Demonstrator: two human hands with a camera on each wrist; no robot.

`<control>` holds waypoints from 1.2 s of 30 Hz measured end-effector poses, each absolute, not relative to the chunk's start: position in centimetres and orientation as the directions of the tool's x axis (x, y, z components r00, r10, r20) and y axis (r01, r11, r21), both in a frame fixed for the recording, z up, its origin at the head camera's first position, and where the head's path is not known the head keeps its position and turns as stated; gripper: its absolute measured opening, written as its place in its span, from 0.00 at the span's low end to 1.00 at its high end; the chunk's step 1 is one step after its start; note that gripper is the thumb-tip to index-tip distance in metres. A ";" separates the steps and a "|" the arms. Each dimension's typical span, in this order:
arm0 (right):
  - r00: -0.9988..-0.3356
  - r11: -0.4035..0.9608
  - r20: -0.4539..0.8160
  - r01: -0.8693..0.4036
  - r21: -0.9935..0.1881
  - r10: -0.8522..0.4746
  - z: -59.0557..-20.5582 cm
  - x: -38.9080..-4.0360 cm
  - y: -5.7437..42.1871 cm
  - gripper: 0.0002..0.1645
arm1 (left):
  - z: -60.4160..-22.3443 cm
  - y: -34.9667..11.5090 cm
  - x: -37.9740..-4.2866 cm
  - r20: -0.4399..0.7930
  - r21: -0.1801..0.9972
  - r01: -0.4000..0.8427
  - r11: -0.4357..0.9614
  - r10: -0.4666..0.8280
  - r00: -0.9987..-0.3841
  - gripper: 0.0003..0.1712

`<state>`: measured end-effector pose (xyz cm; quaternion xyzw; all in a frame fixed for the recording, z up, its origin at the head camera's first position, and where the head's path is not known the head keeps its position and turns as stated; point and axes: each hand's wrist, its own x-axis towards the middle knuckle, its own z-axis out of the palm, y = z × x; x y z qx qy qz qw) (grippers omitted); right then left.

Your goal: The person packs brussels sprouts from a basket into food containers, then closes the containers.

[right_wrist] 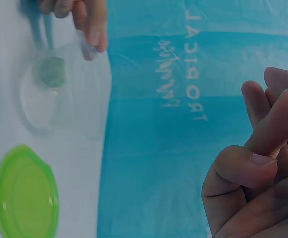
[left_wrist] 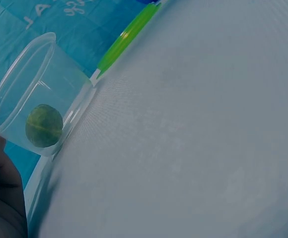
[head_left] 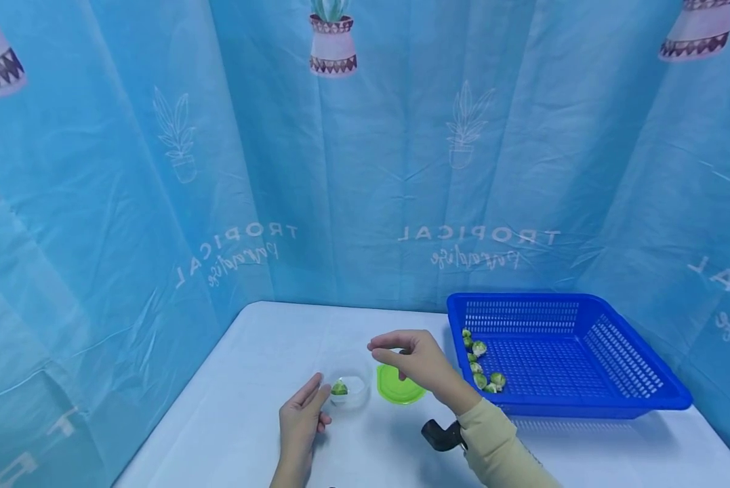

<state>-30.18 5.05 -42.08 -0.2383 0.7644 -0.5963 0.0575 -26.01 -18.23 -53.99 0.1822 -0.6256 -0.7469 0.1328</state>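
Observation:
A clear plastic tub stands on the white table with one Brussels sprout inside. My left hand holds its rim from the left, thumb and fingers at the edge; the right wrist view shows the left fingertips there too. Raised above the green lid, my right hand has its fingers loosely bent. Nothing shows between its thumb and fingers. That lid lies flat on the table, just right of the tub.
A blue plastic basket sits at the right of the table, with several Brussels sprouts along its left side. A black curved piece shows by my right wrist. Blue printed curtains hang behind and at both sides.

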 end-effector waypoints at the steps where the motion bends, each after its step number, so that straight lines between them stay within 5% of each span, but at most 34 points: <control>1: -0.879 0.176 0.199 -0.299 -0.938 -0.433 -41.8 -30.2 5.3 0.17 | -53.9 -18.2 -26.0 -0.103 0.983 -0.027 -0.182 -0.424 -0.900 0.30; 20: -0.930 0.225 0.177 -0.257 -0.940 -0.321 -38.6 -32.1 12.6 0.20 | -54.0 -18.3 -26.1 -0.120 0.984 -0.048 -0.174 -0.435 -0.893 0.30; 36: -0.971 0.248 0.087 -0.143 -0.958 -0.224 -39.7 -35.4 18.4 0.28 | -54.4 -18.0 -26.3 -0.143 0.983 -0.080 -0.167 -0.406 -0.903 0.32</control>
